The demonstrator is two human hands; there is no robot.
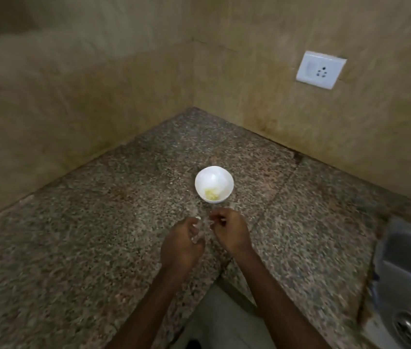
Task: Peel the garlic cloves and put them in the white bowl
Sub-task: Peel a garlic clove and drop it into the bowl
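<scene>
A small white bowl (214,183) stands on the speckled granite counter (98,235) near the corner, with a few yellowish peeled garlic pieces (211,194) in its bottom. Just in front of it, my left hand (183,244) and my right hand (230,231) are close together above the counter, fingers curled. Small whitish bits, perhaps garlic or its skin (199,231), show between the fingertips of both hands. The picture is blurred, so I cannot make out exactly which hand holds what.
Tiled walls meet in a corner behind the bowl. A white wall socket (321,70) is on the right wall. A steel sink (408,285) with its drain lies at the far right. The counter's front edge notches inward under my forearms.
</scene>
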